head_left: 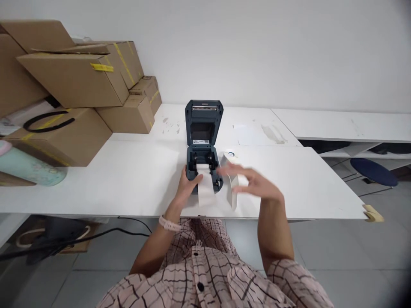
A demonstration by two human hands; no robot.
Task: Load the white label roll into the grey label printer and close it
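A dark label printer [189, 174] stands on the white table with its lid [204, 117] raised. Inside sits a white label roll, and its paper strip [206, 192] hangs out over the front. My left hand [186, 185] is wrapped around the printer's left front side, its thumb resting at the strip's edge. Just right of the printer, my right hand [253, 182] hovers, blurred by motion, fingers apart and holding nothing I can see. Beneath it lies a loose curl of white label strip [234, 196], partly hidden by the fingers.
Cardboard boxes [73, 81] are stacked at the left, with a black loop [48, 122] on one. A mint-green bottle [35, 164] lies in front of them. A yellowish corner guard [373, 213] is on the table's right corner. A blue stool [374, 171] stands beyond.
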